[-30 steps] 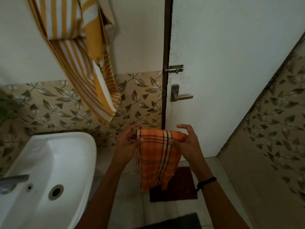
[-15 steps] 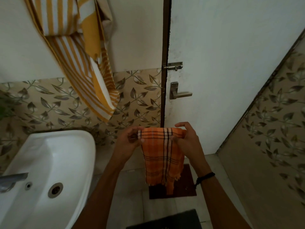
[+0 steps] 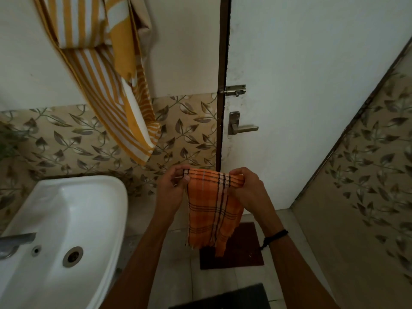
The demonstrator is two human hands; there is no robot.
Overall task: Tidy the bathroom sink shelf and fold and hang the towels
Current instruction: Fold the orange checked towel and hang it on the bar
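White sink [image 3: 66, 208] left, striped towel [image 3: 107, 90] above

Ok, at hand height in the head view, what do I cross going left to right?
Left to right: white sink → left hand → orange checked towel → right hand → leaf-patterned side wall.

1. We see an orange towel [image 3: 211, 210] checked with black lines.
2. We see a hanging towel [image 3: 104, 85] striped yellow and white.
3. We see a white sink [image 3: 107, 210].
4. We see beige wall tiles [image 3: 66, 139] printed with grey-brown leaves.
5. We see a white door [image 3: 312, 85].
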